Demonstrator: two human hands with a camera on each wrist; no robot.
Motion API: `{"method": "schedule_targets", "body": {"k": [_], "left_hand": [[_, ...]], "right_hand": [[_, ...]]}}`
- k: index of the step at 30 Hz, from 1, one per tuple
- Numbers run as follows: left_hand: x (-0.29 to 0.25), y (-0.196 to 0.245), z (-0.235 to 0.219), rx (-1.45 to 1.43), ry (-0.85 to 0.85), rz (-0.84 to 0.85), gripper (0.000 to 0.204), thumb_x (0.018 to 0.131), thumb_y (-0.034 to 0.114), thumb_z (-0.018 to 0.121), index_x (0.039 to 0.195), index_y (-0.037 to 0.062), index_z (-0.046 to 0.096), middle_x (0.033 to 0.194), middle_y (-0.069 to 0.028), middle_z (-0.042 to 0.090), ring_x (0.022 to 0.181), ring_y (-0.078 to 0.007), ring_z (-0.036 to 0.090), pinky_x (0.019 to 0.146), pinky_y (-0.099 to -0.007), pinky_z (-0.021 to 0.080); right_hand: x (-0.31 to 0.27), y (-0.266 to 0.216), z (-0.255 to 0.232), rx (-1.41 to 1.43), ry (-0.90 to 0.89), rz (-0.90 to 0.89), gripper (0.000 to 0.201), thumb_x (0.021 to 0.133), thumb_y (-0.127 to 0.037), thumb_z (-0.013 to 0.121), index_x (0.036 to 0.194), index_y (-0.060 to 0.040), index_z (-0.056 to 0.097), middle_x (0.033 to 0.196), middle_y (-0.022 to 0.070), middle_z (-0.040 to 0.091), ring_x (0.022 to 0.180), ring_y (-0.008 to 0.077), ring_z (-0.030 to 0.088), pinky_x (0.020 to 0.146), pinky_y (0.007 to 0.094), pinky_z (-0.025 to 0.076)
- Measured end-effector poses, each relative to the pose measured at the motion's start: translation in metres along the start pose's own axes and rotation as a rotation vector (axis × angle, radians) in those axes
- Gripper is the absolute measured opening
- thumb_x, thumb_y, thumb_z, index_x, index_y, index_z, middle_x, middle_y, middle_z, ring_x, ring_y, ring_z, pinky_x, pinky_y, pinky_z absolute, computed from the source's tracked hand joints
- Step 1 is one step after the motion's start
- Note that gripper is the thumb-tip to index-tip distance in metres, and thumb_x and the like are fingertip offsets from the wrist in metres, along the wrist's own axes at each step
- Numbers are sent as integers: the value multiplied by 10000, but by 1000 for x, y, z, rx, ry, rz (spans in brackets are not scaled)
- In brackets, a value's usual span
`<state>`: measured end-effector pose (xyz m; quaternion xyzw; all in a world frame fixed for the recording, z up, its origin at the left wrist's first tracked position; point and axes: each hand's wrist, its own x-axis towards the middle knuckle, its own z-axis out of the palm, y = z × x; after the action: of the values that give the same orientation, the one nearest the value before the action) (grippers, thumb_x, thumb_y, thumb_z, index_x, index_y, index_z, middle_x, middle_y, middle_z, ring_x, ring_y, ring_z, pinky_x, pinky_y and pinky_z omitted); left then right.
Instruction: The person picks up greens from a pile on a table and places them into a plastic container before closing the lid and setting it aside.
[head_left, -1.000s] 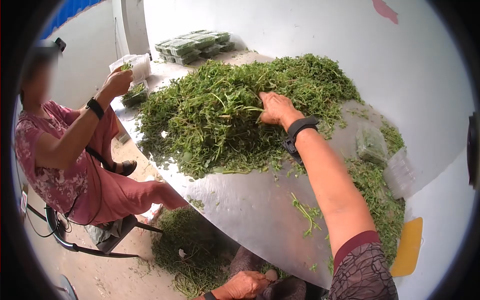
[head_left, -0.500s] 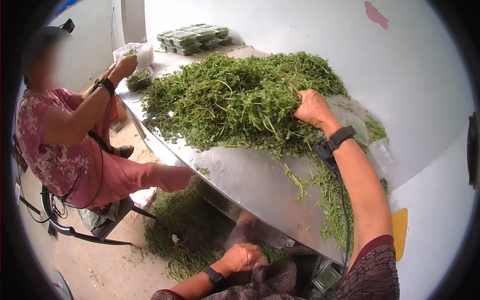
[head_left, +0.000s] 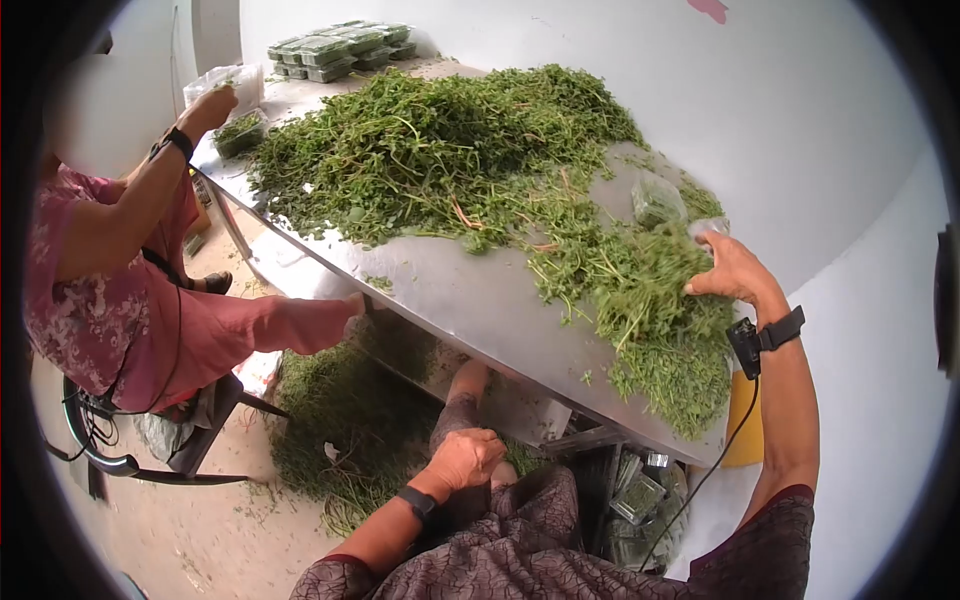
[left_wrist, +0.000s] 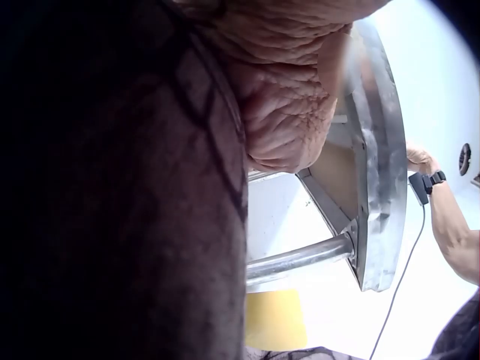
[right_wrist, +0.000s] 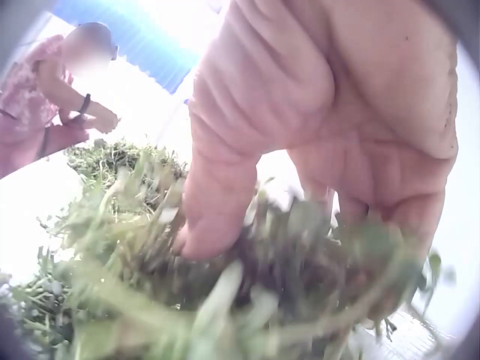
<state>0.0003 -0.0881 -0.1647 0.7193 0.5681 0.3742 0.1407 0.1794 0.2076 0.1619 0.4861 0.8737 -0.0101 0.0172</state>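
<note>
My right hand [head_left: 735,270] is over the loose leafy greens [head_left: 640,310] at the right side of the metal table [head_left: 450,275]. Its thumb and fingers are spread well apart, and blurred stems lie between and below them. In the right wrist view, the thumb [right_wrist: 214,202] points down into the greens while the other fingertips are hidden among leaves. My left hand [head_left: 468,458] rests at my lap near the knee, fingers loosely curled, with nothing visible in it. Only part of its palm shows in the left wrist view. A larger heap of greens [head_left: 430,140] lies toward the back.
Filled clear boxes [head_left: 340,45] are stacked at the back. A clear box [head_left: 657,200] stands near my right hand. Another person [head_left: 110,270] sits at left, beside an open box of greens [head_left: 240,133]. More greens [head_left: 350,430] lie on the floor; plastic boxes [head_left: 637,498] stand below the table edge.
My right hand has moved from the large heap to the table's right side, bringing a bunch of greens, and its fingers have spread. The left hand stays at my lap. The head view has shifted.
</note>
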Motion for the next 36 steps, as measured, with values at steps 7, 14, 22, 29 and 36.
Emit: {"method": "schedule_targets", "body": {"k": [7, 14, 22, 29, 36], "left_hand": [[1, 6, 0, 41, 16, -21, 55, 727, 129, 624, 764, 89, 627, 732, -63, 581, 745, -263, 623, 659, -370, 516], [2, 7, -3, 100, 40, 6, 69, 723, 119, 647, 788, 100, 660, 736, -66, 617, 704, -273, 638, 626, -368, 524], [4, 12, -2, 131, 24, -22, 73, 724, 146, 671, 791, 118, 681, 729, -46, 633, 702, -266, 648, 604, -369, 526], [9, 14, 1, 89, -28, -21, 67, 737, 171, 679, 782, 123, 690, 750, -44, 656, 715, -259, 657, 612, -369, 530], [14, 19, 2, 109, -53, -46, 53, 752, 162, 662, 745, 109, 660, 724, -67, 619, 718, -279, 637, 634, -379, 515]], "right_hand": [[-20, -9, 5, 70, 103, -41, 731, 769, -305, 689, 1391, -42, 407, 1475, 176, 357, 1353, 329, 358, 1088, 403, 328], [-23, -18, 67, -89, -76, -334, 324, 876, -293, 594, 1034, -14, 647, 1010, 152, 610, 1020, 305, 522, 868, 477, 440], [-41, 11, 49, 305, 281, -447, 168, 849, -146, 563, 829, 1, 643, 724, 151, 590, 604, 327, 571, 641, 476, 490], [-19, 80, 41, 61, 514, 103, 235, 817, -144, 634, 1030, -79, 709, 1034, 185, 672, 981, 334, 638, 887, 405, 499], [13, 104, 53, 41, 414, 162, 291, 811, -195, 636, 1059, -56, 699, 1031, 196, 673, 995, 353, 629, 882, 411, 492]]}}
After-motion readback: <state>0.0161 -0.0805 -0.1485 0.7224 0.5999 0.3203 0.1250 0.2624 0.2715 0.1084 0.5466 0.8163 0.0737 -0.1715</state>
